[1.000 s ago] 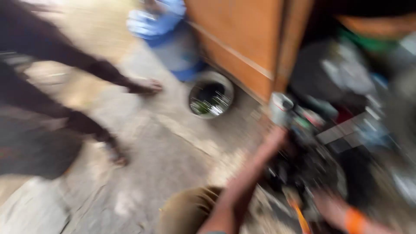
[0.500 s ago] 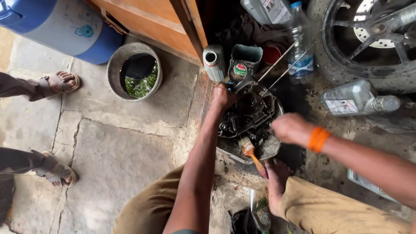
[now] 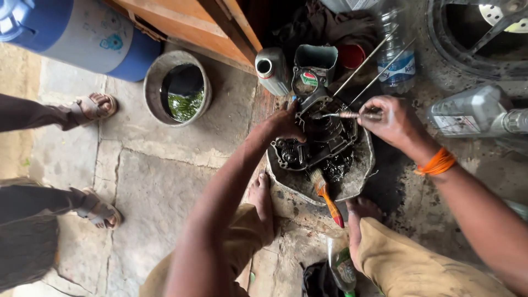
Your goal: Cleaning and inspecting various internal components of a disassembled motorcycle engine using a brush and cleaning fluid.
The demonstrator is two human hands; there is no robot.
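Since half a second back the right hand has come up from beside the basin to the engine part's upper right edge, and it now grips a thin metal tool, fingers clenched around the handle, tip pointing left onto the part. Left hand stays on the left edge of the engine part, fingers curled over the rim and pressing it down; it grasps the casing itself.

Engine part: dark, oily metal casing, lying tilted in a shallow grey basin on the ground, black grease pooled under it. Paintbrush with an orange handle rests on the basin's front rim, bristles toward the casing. Orange band sits on the right wrist.

Just behind the casing: a grey oil can with open mouth, a cut-open grey container, a red tin. Two thin metal rods lean in from the upper right. Clear plastic bottle stands near them; a second, grey bottle lies to the right.

Own bare feet just in front of the basin, knees in tan trousers. Further left: round bucket with green bits inside, blue drum, another person's sandalled feet on the stone floor.
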